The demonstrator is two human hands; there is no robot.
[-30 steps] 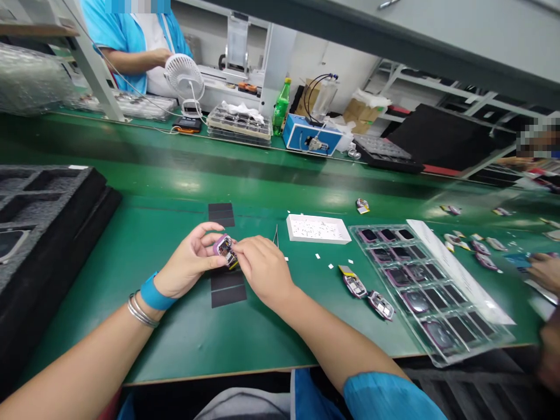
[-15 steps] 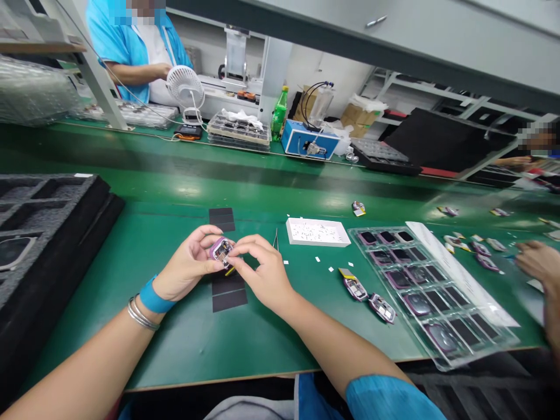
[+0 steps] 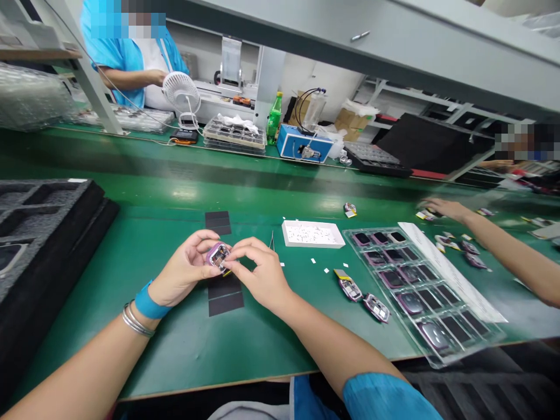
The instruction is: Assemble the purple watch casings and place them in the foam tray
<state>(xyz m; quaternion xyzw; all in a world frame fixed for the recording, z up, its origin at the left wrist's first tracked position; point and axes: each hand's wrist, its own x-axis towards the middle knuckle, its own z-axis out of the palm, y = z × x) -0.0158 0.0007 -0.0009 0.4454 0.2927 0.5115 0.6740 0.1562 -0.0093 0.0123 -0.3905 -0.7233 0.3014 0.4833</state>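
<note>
In the left-hand grip [image 3: 186, 268], clamped on its edge, hold the open, purple-rimmed device [image 3: 217, 256] steady above the bench [image 3: 188, 350]. With the right-hand grip [image 3: 263, 274], fingertips at the exposed interior, pinched or apart impossible to tell, work lightly. Avoid bumping the nearby black strips [image 3: 225, 304] or, farther right, the white box [image 3: 315, 243].

"What's the room like where you are?"
"I have a green tabletop [image 3: 166, 356] before me, with a pale glare on it, nearer me than the green bottle [image 3: 274, 119] and to its left."
"And around that bottle?"
"I see a grey post [image 3: 269, 73] behind it, a pale wall [image 3: 300, 64] to its right, then farther right shelving [image 3: 441, 104] and a large black panel [image 3: 433, 146]."
"Overhead?"
"Above the bottle, I see a broad grey overhang [image 3: 406, 41], slanting downward to my right."
</note>
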